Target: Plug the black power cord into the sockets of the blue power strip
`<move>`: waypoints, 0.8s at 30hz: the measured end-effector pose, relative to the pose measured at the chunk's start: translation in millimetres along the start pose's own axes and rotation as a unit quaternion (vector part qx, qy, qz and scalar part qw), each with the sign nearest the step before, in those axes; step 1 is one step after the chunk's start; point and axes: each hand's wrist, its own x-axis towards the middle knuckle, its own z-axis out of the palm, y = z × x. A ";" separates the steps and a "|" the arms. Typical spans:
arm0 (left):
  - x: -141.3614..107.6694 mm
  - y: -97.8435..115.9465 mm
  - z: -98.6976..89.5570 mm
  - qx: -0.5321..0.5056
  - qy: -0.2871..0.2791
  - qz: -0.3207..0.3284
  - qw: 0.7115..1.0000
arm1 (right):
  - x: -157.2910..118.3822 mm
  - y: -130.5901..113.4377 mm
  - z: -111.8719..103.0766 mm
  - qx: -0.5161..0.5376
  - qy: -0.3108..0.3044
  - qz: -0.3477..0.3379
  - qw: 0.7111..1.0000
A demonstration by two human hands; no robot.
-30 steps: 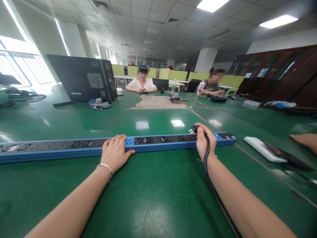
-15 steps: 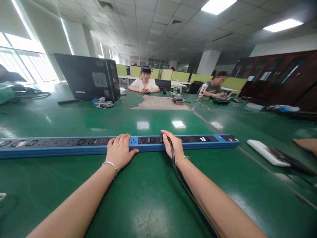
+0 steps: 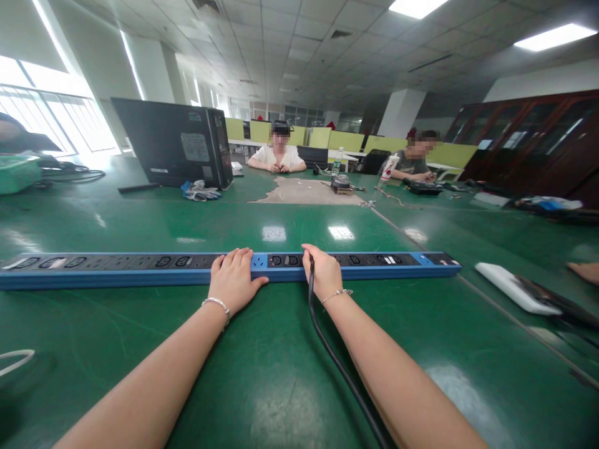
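Note:
A long blue power strip (image 3: 262, 274) with black sockets lies across the green table. My left hand (image 3: 234, 280) is over its middle, fingers draped on the top face and thumb along the near side, gripping it. In my right hand (image 3: 322, 273) is the plug end of a black power cord (image 3: 322, 340), held at the strip's sockets. My fingers cover the plug, so I cannot tell how far it sits in a socket. The cord runs down from the hand toward the near edge, beside my right forearm.
A black computer case (image 3: 173, 143) stands at the back left, with gloves (image 3: 201, 191) before it. Two people (image 3: 277, 156) sit across the table. At right lie a white device (image 3: 515, 290) and another person's hand (image 3: 584, 272). A bottle (image 3: 337, 161) stands farther back.
My right hand has turned, and its fingers now hide the plug that showed before. The cord hangs more to the left of the wrist. My left hand keeps its place on the strip.

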 end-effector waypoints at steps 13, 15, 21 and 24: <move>-1.8 7.4 -4.5 -0.026 0.003 0.010 1.000 | -18.9 17.0 1.7 -0.001 -0.037 -0.057 0.998; -1.4 18.3 -7.7 -0.052 0.003 0.056 0.997 | -19.7 21.1 -1.1 -0.013 -0.056 -0.058 0.997; 16.4 67.4 -10.8 -0.129 -0.041 0.140 0.981 | -28.9 32.7 -4.3 -0.072 -0.073 -0.082 0.991; 29.8 88.6 -6.3 -0.149 -0.057 0.136 0.978 | -31.0 34.8 -3.4 -0.085 -0.065 -0.074 0.992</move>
